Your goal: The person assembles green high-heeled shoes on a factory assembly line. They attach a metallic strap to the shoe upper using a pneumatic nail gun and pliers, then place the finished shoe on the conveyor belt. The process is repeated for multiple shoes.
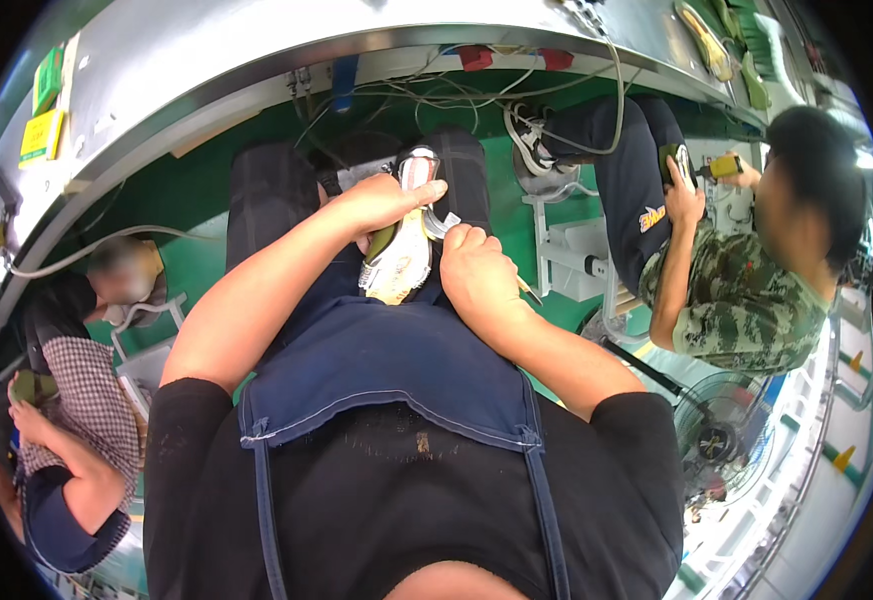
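Note:
A shoe (pixel 398 268) rests over my lap with its pale underside up. Green upper material shows along its side, and a red and white patch lies near its far end. My left hand (pixel 375 203) is closed round the shoe's far half, thumb across the underside. Close beside it on the right, my right hand (pixel 479 268) is curled into a grip on a thin tool (pixel 529 291), whose narrow tan end sticks out behind the hand. A small grey-white piece shows between this hand and the shoe; its kind is unclear.
A metal workbench (pixel 207 62) curves across the front, with cables (pixel 437 88) hanging beneath. A co-worker (pixel 757 270) at the right holds a shoe and a yellow tool; another co-worker (pixel 82 400) sits at the left. A black fan (pixel 719 440) stands behind on the right.

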Demonstrator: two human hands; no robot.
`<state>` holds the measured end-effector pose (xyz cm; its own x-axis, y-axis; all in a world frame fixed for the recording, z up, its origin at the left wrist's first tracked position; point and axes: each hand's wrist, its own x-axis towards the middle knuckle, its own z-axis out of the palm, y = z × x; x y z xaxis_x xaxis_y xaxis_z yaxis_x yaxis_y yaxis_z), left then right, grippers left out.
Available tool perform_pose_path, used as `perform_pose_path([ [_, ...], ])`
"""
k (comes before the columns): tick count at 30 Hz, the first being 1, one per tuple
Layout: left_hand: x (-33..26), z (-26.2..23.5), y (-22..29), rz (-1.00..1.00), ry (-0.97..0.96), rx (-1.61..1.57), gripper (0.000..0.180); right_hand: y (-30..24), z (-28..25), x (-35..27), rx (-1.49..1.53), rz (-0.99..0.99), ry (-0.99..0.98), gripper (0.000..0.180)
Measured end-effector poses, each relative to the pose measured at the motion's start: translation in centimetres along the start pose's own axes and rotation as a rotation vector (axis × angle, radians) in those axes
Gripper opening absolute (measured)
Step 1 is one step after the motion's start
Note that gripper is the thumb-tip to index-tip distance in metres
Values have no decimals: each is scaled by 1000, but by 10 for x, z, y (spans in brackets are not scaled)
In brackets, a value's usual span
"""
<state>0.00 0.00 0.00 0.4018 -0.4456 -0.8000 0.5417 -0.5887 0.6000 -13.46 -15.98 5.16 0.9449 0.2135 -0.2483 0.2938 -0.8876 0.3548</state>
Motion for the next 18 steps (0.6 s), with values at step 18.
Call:
perform_pose_path([
  [18,6,8,-2,121,108,179,56,76,-43,18,755,-119,-452,23],
])
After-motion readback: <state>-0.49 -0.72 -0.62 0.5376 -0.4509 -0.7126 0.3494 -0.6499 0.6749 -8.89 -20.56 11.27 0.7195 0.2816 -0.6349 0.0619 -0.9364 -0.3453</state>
